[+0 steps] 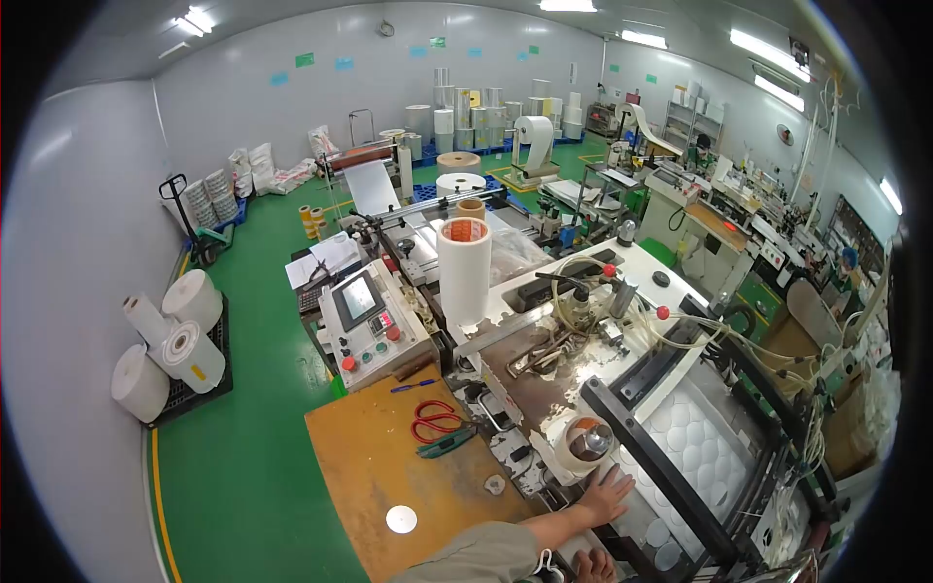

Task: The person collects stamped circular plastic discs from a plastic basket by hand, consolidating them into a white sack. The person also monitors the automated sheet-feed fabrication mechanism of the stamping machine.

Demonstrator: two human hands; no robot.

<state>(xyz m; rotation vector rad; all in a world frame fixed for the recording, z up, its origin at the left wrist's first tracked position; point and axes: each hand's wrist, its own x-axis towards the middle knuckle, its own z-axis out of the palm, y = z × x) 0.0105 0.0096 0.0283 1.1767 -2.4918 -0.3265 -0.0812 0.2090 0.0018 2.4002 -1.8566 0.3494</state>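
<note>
My left hand (604,496) reaches in from the bottom in a grey-green sleeve. Its fingers are spread over the pale surface at the near edge of the machine bed, just below a small white roll (573,449), and it holds nothing. Only the fingertips of my right hand (595,565) show at the bottom edge, near the left wrist; whether they grip anything is hidden. Right of my left hand, a sheet of round white discs (692,442) lies under a dark metal frame (661,464).
Red-handled scissors (434,422), a green cutter (446,442), a blue pen (413,386) and a white disc (401,520) lie on the brown board (340,428). Behind it stands a control panel (374,321). A tall white roll (465,272) stands on the machine.
</note>
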